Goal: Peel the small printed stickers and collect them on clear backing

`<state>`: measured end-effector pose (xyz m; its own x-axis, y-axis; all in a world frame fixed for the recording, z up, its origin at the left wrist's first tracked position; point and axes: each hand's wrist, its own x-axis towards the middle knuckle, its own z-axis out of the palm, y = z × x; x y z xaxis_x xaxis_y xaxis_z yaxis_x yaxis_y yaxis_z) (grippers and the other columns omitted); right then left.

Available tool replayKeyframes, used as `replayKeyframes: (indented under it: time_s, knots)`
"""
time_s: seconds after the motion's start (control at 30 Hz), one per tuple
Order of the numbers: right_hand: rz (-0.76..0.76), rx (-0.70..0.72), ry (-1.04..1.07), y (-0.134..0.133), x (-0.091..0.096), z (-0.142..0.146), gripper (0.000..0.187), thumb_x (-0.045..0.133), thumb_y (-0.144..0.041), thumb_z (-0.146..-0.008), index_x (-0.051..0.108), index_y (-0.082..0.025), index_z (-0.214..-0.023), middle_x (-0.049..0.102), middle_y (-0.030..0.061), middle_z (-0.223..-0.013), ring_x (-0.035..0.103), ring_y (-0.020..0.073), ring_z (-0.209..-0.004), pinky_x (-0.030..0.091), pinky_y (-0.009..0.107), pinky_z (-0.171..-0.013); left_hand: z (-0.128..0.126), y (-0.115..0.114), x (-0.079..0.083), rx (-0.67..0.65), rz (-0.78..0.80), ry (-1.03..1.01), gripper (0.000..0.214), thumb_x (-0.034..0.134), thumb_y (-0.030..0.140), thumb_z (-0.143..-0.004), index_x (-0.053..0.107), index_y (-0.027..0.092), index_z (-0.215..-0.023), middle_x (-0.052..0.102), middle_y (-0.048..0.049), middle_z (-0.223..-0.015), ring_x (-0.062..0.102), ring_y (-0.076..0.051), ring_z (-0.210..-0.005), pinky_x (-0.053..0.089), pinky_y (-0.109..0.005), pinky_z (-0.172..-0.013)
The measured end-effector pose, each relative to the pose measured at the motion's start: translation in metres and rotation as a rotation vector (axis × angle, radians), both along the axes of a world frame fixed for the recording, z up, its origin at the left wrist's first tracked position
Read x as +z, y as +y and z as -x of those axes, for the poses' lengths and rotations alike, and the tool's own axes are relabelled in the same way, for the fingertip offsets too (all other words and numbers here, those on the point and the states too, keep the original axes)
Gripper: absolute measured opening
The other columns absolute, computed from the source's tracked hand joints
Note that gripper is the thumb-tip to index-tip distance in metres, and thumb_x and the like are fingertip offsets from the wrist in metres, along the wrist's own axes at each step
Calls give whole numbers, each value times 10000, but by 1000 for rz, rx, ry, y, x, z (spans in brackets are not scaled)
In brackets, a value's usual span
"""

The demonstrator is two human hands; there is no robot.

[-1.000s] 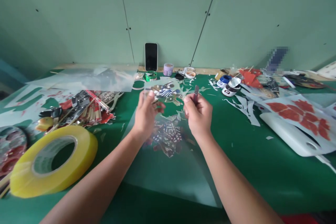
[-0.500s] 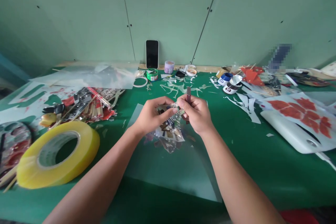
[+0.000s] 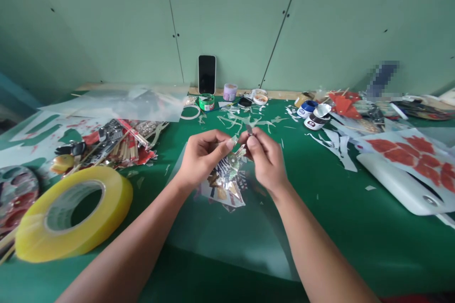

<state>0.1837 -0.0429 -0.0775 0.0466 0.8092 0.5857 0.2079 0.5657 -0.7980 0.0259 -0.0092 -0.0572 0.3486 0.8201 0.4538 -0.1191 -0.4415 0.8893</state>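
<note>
Between thumb and fingers, my left hand pinches the upper end of a clear plastic cut-out painted in black, white and gold. The cut-out hangs tilted over a translucent sheet on the green table. My right hand is closed around a slim, dark tool, its greyish end showing above the thumb. Its exact kind is hard to make out, as the fingers cover most of it. The right fingertips are close beside the cut-out's top edge.
A large yellow tape roll lies at left, near a paint palette and bundled sticks. Plastic scraps lie beyond my hands. Paint jars and a white device are at right; a phone leans against the wall.
My hands have moved slightly apart at the fingertips. More of the painted cut-out shows between them, and the tool in my right hand has tilted, with less of it visible.
</note>
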Motion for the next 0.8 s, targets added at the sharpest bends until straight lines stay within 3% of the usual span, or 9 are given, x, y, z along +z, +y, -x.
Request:
replayKeyframes:
  time_s: [0.13, 0.33, 0.8]
  knots:
    - [-111, -55, -211, -4, -1, 3, 166, 472, -288, -979, 584, -217, -881, 564, -20, -689, 496, 103, -577, 377, 247, -551, -1, -1, 1, 10, 42, -66, 273, 714, 393, -796, 651, 152, -684, 583, 5, -602, 477, -87, -538, 382, -219, -508]
    - [-109, -31, -263, -3, -2, 5, 156, 470, -241, -970, 610, -206, -909, 683, 20, -809, 573, 120, -635, 405, 247, -559, -2, -3, 2, -15, 78, -89, 257, 708, 381, -797, 652, 162, -675, 615, 3, -610, 506, -96, -544, 415, -231, -537]
    - [-50, -6, -237, -5, -2, 4, 170, 476, -264, -968, 609, -204, -879, 611, -10, -708, 519, 108, -578, 382, 239, -540, -2, -3, 1, -12, 98, -58, 281, 703, 404, -789, 658, 151, -676, 636, -21, -628, 525, -108, -571, 428, -232, -547]
